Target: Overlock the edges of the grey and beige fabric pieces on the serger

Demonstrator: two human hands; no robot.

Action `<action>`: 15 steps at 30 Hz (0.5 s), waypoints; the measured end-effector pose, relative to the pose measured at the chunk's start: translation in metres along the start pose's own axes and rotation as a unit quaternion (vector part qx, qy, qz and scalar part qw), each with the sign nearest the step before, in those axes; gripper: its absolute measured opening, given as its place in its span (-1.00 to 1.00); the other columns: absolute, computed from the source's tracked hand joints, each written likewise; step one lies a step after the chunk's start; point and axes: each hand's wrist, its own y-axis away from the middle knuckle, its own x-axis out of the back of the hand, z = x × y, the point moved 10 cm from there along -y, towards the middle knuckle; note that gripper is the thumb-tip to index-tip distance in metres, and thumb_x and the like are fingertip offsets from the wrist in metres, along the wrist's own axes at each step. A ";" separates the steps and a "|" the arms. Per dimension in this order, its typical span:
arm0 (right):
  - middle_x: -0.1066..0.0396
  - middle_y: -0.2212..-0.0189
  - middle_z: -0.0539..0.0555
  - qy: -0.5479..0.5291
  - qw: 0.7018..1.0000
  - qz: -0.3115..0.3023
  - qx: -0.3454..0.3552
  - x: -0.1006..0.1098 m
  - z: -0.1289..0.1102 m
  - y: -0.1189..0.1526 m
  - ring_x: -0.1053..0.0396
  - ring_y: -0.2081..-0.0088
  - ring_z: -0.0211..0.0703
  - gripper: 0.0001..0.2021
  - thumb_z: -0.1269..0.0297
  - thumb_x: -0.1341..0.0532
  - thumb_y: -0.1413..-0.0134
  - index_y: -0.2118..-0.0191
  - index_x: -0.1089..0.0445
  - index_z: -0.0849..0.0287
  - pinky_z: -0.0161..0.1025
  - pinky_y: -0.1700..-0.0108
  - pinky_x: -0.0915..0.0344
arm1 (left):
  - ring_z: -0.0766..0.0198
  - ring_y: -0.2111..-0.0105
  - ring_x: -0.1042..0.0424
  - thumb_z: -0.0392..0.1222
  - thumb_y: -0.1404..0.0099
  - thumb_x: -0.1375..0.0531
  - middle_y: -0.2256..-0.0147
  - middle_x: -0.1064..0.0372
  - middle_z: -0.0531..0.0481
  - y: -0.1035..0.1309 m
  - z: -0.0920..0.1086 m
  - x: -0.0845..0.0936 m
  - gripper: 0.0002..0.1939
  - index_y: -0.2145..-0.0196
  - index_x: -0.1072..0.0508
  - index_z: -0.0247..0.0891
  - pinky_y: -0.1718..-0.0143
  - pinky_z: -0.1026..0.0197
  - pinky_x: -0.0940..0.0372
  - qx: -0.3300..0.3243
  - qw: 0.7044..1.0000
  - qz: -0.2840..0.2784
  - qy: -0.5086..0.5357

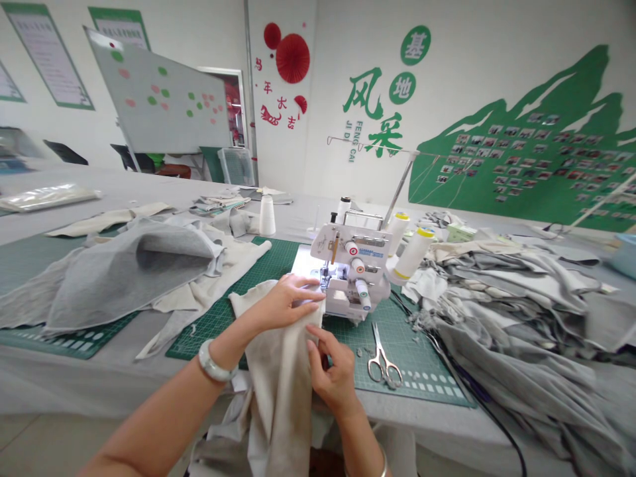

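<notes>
A white overlock sewing machine [350,268] stands on a green cutting mat [407,354], its lamp lighting the needle area. Beige-grey fabric [278,371] runs from the presser foot down over the table's front edge. My left hand [291,301] lies flat on this fabric with the fingers stretched toward the foot. My right hand [332,364] pinches the fabric's right edge between thumb and forefinger, a little closer to me. To the right of that hand lie scissors [382,364] with their blades together.
Grey fabric pieces [134,265] lie at the left, partly on another mat. A large heap of grey cloth [527,318] fills the right side. Thread cones [415,255] stand behind the machine, and one white cone [267,215] stands left of it. A black cable [491,411] hangs over the front edge.
</notes>
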 end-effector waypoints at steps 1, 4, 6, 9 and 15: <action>-0.15 0.70 -0.15 0.000 1.000 -0.001 -0.002 0.000 0.000 0.000 -0.17 0.67 -0.33 -0.78 0.37 -0.11 -0.19 0.13 -0.45 0.25 -0.35 0.51 -0.13 | 0.08 -0.07 -0.33 -0.18 -0.32 -0.17 -0.09 -0.36 -0.11 0.000 0.000 0.000 -0.73 0.04 -0.53 -0.06 -0.11 -0.03 -0.16 0.001 1.000 -0.001 -0.002; -0.14 0.69 -0.16 -0.008 1.000 -0.005 -0.005 -0.001 0.002 0.001 -0.16 0.67 -0.33 -0.78 0.37 -0.11 -0.19 0.12 -0.45 0.25 -0.35 0.51 -0.13 | 0.08 -0.06 -0.33 -0.17 -0.33 -0.16 -0.09 -0.35 -0.12 0.000 0.002 0.001 -0.73 0.04 -0.53 -0.07 -0.11 -0.03 -0.16 0.001 1.000 -0.003 -0.008; -0.13 0.69 -0.16 -0.015 1.000 -0.009 -0.008 -0.002 0.003 0.002 -0.16 0.66 -0.33 -0.78 0.37 -0.11 -0.19 0.11 -0.44 0.25 -0.35 0.51 -0.12 | 0.08 -0.06 -0.33 -0.17 -0.33 -0.16 -0.10 -0.35 -0.13 0.000 0.002 0.000 -0.72 0.03 -0.53 -0.08 -0.11 -0.04 -0.15 0.001 1.000 -0.006 -0.014; -0.13 0.69 -0.16 -0.027 1.000 -0.010 -0.012 -0.003 0.004 0.001 -0.15 0.67 -0.32 -0.77 0.37 -0.11 -0.19 0.10 -0.44 0.25 -0.35 0.52 -0.12 | 0.06 -0.07 -0.33 -0.16 -0.34 -0.15 -0.10 -0.35 -0.15 -0.001 0.003 0.000 -0.72 0.02 -0.52 -0.10 -0.11 -0.05 -0.15 -0.002 1.000 -0.010 -0.018; -0.14 0.67 -0.14 -0.027 1.000 -0.008 -0.011 -0.003 0.004 0.002 -0.16 0.65 -0.32 -0.78 0.36 -0.12 -0.19 0.11 -0.44 0.24 -0.34 0.51 -0.12 | 0.05 -0.08 -0.32 -0.15 -0.36 -0.12 -0.12 -0.33 -0.15 -0.001 0.004 -0.002 -0.71 0.00 -0.51 -0.11 -0.12 -0.06 -0.14 -0.007 0.999 -0.028 -0.031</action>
